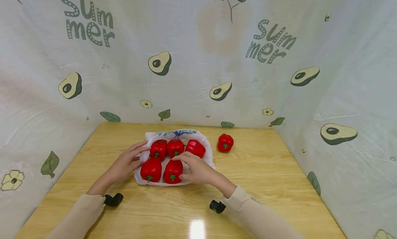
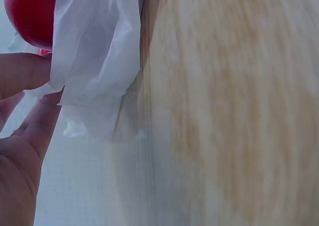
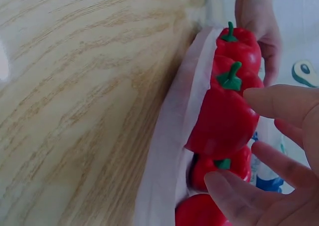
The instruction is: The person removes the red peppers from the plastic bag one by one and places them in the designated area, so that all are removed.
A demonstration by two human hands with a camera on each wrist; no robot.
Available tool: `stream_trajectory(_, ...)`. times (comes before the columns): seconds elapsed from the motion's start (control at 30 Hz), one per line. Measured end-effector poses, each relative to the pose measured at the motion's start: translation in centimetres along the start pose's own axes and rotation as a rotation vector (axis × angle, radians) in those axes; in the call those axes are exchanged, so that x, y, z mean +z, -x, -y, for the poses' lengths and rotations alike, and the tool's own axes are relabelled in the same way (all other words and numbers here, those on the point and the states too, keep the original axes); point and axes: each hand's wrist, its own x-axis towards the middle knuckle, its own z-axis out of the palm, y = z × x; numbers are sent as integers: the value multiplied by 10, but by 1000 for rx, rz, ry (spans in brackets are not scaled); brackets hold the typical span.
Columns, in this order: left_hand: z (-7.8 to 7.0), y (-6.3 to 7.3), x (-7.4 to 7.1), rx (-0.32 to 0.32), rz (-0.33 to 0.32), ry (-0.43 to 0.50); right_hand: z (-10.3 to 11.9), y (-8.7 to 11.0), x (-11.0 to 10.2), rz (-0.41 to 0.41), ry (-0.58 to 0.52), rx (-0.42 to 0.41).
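Observation:
Several red bell peppers (image 1: 151,169) with green stems lie in a white plastic bag (image 1: 211,159) whose rim stands low around them. At the bag's left side, my left hand (image 1: 125,163) pinches the rim; in the left wrist view the thin white plastic (image 2: 94,61) passes between its thumb and fingers. My right hand (image 1: 198,168) is over the front right bell pepper (image 1: 172,171), fingers spread. One fingertip is right at that bell pepper (image 3: 224,121) in the right wrist view, while the thumb stands apart from it, in front of another pepper (image 3: 199,173).
One more red bell pepper (image 1: 225,143) sits on the wooden table (image 1: 254,170), right of the bag and outside it. Cloth with avocado prints (image 1: 159,63) hangs behind the table and along both sides. Black wrist cameras (image 1: 217,206) are strapped at both sleeves.

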Motion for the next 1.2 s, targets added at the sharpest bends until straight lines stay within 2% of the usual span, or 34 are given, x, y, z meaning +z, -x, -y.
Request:
stream_trajectory(0.23, -1, -2, -1, 0, 1, -10, 0, -1, 3, -4, -13, 14)
stream_trajectory(0.63, -3, -2, -1, -6, 3, -23, 2, -5, 8, 1, 28, -3)
stream_trajectory(0.97, -3, -2, -2, 1, 0, -9, 0, -7, 15, 3, -4, 30)
stream_trajectory(1.2, -2, -1, -2, -19, 11, -3, 0, -8, 20, 3, -17, 51)
